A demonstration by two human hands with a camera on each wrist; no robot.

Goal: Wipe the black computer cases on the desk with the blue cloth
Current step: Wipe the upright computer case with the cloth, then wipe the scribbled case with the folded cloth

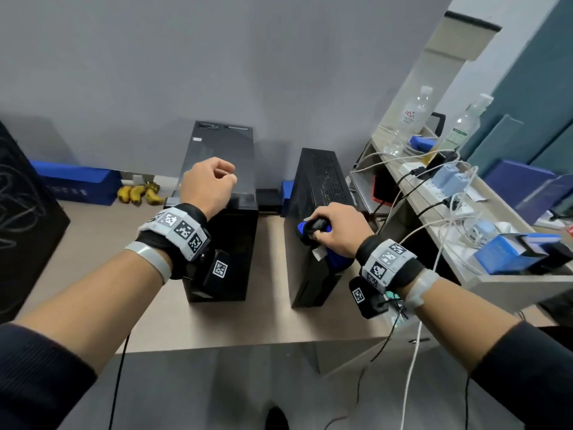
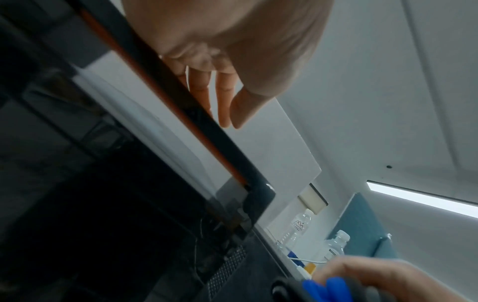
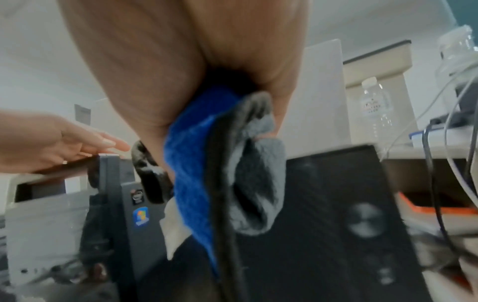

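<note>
Both forearms, in dark sleeves with tagged wristbands, are seen nearest the head camera. The blue cloth [image 1: 335,259], blue on one face and grey on the other, is bunched in the right hand [image 1: 336,231], whose fingers are curled tightly round it; it is held at the near top edge of the right computer case [image 1: 319,193], a narrow black tower with a perforated top. The left hand [image 1: 207,186] is held over the top of the left computer case [image 1: 221,156], a taller black tower, with fingers loosely curled and nothing grasped; contact with the case cannot be determined. Both cases stand upright, side by side but apart, on the beige desk [image 1: 269,311]. Bananas [image 1: 138,193] lie at the far left, by the wall. Two clear bottles [image 1: 409,119] and white cables [image 1: 440,187] are seen on the raised shelf at the right.
</note>
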